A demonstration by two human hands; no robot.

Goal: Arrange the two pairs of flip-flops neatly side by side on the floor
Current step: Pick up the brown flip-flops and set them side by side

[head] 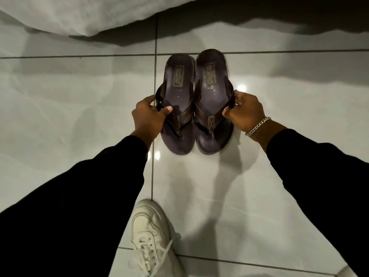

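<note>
On the white tiled floor (pixel 259 186), centre frame: one pair of dark brown flip-flops, soles flat, toe ends toward the camera, heels toward the white bedding (pixel 65 15) at top. Left flip-flop (pixel 178 82) and right flip-flop (pixel 213 80) sit parallel, inner edges touching or nearly so (can't tell, seam is in shadow). Right one sits slightly further up-frame.

Left hand (pixel 148 114) pinches the outer strap of the left flip-flop, thumb on top of the strap. Right hand (pixel 244 111) grips the outer strap of the right flip-flop, fingers curled around it. Silver chain bracelet (pixel 257 126) on the right wrist; both arms in black sleeves (pixel 79 196).

White lace-up sneaker (pixel 148 234) at bottom centre, well apart from the flip-flops. Only one pair in view.
</note>
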